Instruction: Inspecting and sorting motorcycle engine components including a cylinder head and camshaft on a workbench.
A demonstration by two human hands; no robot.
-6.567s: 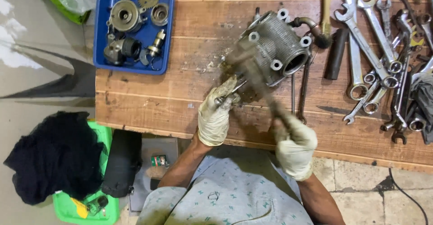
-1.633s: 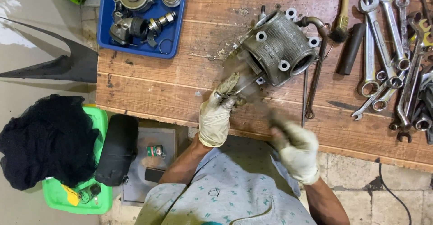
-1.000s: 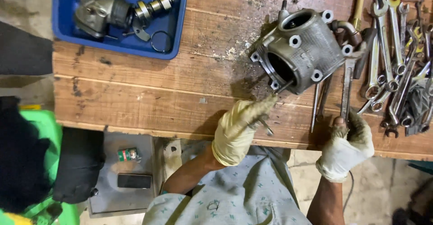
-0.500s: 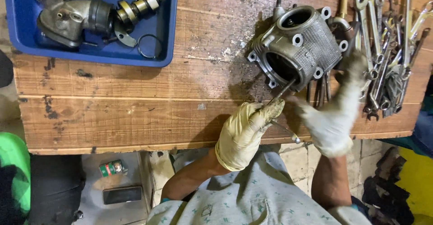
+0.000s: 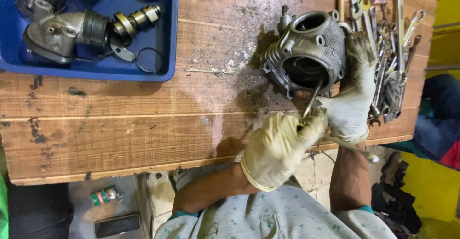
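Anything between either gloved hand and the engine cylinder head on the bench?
Nothing visible. The right hand is already against the side of the cylinder head, and the left hand holds a thin rod-like tool whose tip reaches into its open bore. The spanners lie off to one side.

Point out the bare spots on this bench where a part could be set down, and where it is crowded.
The widest bare wood lies below the blue tray, left of the left hand. A narrower bare strip runs between the tray and the engine cylinder. It is crowded at the right edge, where wrenches pile beside the right hand.
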